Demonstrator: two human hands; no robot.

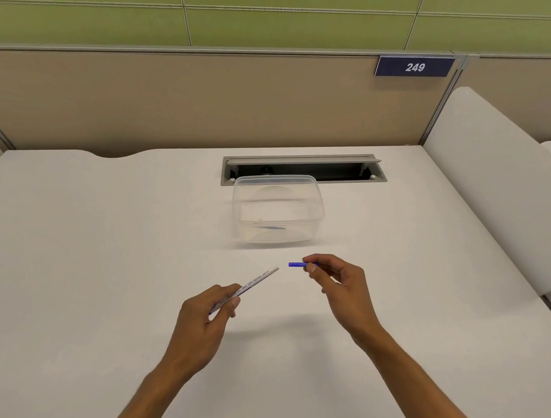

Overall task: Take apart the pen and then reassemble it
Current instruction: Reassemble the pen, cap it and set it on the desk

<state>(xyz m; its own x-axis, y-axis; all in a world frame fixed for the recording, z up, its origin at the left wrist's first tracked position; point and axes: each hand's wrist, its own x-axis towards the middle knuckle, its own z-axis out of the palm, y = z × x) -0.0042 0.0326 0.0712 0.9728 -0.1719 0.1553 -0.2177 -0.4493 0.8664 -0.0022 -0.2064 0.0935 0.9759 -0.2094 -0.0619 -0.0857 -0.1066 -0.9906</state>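
My left hand [206, 311] grips a white pen barrel [258, 279] with small printed text, held above the desk with its free end pointing up and to the right. My right hand [339, 282] pinches a small blue pen piece [297, 264], its tip pointing left toward the barrel's end. A short gap separates the two parts. The near end of the barrel is hidden inside my left fist.
A clear plastic container [277, 208] stands on the white desk [101, 263] just beyond my hands, in front of an open cable slot [331, 168]. A beige partition with a "249" plate [415, 66] closes the back; a white divider [504, 182] rises at the right.
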